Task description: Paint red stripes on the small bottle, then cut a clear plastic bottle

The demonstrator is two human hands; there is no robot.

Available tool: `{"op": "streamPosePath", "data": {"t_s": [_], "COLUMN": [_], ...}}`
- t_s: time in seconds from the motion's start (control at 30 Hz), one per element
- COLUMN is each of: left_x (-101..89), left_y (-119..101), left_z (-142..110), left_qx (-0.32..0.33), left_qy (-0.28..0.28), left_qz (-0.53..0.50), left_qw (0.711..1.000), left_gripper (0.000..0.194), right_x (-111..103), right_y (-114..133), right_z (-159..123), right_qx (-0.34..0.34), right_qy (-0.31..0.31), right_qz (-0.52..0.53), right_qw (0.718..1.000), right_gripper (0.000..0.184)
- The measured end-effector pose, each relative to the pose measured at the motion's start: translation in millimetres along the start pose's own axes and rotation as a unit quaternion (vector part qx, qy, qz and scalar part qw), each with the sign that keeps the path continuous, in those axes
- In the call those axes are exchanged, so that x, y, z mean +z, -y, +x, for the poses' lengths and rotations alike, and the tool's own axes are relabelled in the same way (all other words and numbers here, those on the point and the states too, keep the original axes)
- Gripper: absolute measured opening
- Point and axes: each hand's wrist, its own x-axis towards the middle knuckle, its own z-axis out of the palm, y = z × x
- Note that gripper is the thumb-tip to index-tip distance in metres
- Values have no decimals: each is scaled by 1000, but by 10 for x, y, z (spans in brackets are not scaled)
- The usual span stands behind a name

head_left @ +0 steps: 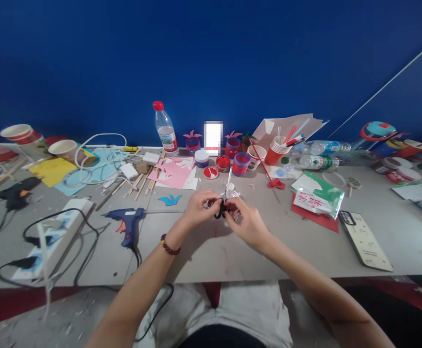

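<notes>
A pair of scissors (220, 209) with black handles is between my two hands over the middle of the table, its blades pointing away from me. My left hand (202, 209) has its fingers closed on the left side of the handles. On the other side, my right hand (247, 220) grips the handles with bent fingers. Just beyond the blades stand an open jar of red paint (223, 163) and its red-smeared lid (211, 172). A blue paper crown-like cutout (170, 199) lies to the left of my left hand.
A blue glue gun (126, 224) and a white power strip (56, 241) with trailing cords lie left. A water bottle (167, 133) stands at the back. Rightward are a stack of paper cups (276, 152), plastic bottles (319, 162) and a phone (366, 240) near the front edge.
</notes>
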Motion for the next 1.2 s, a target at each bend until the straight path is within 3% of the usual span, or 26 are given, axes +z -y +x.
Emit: {"op": "streamPosePath", "data": {"t_s": [0.2,0.37,0.47,0.63,0.73,0.8,0.97,1.2], "left_x": [-9,-8,-4,32,50,55,37,-48], "left_y": [-29,-61,-69,-1,38,39,33,201], "left_z": [50,46,41,36,21,9,5,20], "left_qx": [-25,-16,-14,-34,-47,-67,-104,-121], "left_qy": [2,23,21,35,45,44,75,52], "left_qz": [22,15,7,88,154,188,228,274], "left_qw": [999,1000,1000,995,986,979,965,953], "left_gripper": [41,44,45,37,32,35,32,40], "right_x": [-3,-57,-123,-300,-428,-501,-587,-486], "right_y": [-185,-315,-326,-230,-146,-101,-66,-119], "right_z": [-26,6,89,290,419,516,782,1080], "right_qx": [-138,-240,-272,-251,-135,-79,-40,-30], "right_qy": [8,-17,-48,-163,-202,-238,-202,-96], "right_qz": [-191,-296,-287,-165,-50,41,247,340], "right_qw": [972,924,917,940,969,967,947,935], "right_gripper": [33,36,26,13,12,13,35,63]}}
